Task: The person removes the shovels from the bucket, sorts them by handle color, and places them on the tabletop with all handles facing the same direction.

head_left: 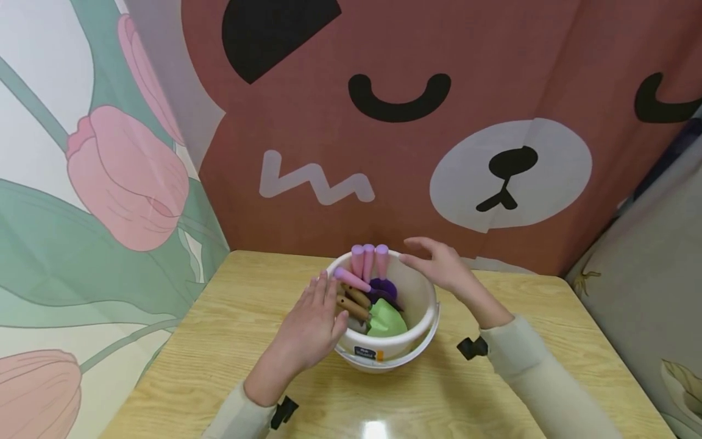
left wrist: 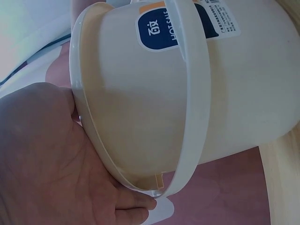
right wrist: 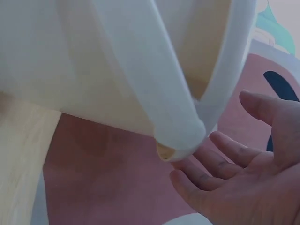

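Note:
A white bucket (head_left: 422,292) stands on the table, holding several pink handles (head_left: 368,261), dark purple pieces (head_left: 385,289), a light green scoop-like piece (head_left: 387,320) and brown handles (head_left: 353,308). My left hand (head_left: 309,323) lies over the bucket's left rim with its fingers straight. In the left wrist view its palm (left wrist: 47,154) rests along the rim. At the far right of the rim is my right hand (head_left: 443,263), fingers spread and slightly bent, holding nothing. In the right wrist view, its fingertips (right wrist: 180,180) are right beside the hinge of the bucket's bail handle (right wrist: 150,70).
The wooden table (head_left: 230,347) meets a curtain with a bear face (head_left: 510,183) at its back edge. Flower-print cloth (head_left: 126,183) hangs on the left, and pale cloth (head_left: 658,274) on the right. The bail hangs down over the bucket's front.

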The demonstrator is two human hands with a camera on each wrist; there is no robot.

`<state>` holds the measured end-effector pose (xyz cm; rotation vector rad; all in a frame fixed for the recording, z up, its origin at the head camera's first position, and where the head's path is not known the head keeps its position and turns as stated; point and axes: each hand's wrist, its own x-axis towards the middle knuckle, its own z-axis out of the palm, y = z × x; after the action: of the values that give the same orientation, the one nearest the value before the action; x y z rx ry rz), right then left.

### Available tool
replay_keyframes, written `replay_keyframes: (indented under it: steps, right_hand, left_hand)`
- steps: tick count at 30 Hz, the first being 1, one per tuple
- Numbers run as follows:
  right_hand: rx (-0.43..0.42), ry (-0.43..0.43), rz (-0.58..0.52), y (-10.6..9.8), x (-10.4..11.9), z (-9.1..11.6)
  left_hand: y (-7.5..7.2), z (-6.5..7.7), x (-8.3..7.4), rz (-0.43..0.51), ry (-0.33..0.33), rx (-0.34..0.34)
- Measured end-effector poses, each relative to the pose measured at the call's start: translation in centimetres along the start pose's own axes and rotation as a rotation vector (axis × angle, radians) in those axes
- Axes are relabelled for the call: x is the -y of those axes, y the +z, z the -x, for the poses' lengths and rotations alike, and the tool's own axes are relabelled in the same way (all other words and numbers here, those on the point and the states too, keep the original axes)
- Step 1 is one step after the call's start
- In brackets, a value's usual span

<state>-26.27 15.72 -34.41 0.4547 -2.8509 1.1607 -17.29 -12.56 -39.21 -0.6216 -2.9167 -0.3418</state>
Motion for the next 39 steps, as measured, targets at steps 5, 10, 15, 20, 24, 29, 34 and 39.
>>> replay_keyframes:
  steps: [5, 10, 15, 20, 24, 29, 34, 39]
  right_hand:
    - [0.067, 0.050, -0.135, -0.3, -0.1, -1.1]
    - [0.117, 0.068, -0.204, -0.4, -0.3, -2.0]
    - [0.138, 0.067, -0.223, 0.0, -0.3, -2.8]
    - [0.150, 0.047, -0.235, 0.6, -0.4, -3.3]
    - [0.162, 0.048, -0.215, 1.1, -0.4, -3.5]
    - [0.173, 0.054, -0.220, 1.5, -0.4, -3.7]
    - [0.166, 0.031, -0.209, 1.8, -0.5, -3.9]
    - [0.165, 0.012, -0.191, 2.0, -0.5, -4.0]
  left_hand:
    - [-0.1, 0.0, 0.0, -0.006, 0.000, 0.002]
    - [0.0, 0.0, -0.1, -0.001, 0.000, -0.001]
    - [0.0, 0.0, 0.0, 0.000, -0.008, 0.007]
    - [0.0, 0.0, 0.0, 0.000, -0.007, 0.008]
    - [0.1, 0.0, 0.0, 0.008, -0.007, 0.011]
    - [0.1, 0.0, -0.1, 0.010, -0.017, 0.027]
    - [0.1, 0.0, 0.0, 0.003, -0.017, 0.024]
    - [0.1, 0.0, 0.0, 0.000, -0.021, 0.033]
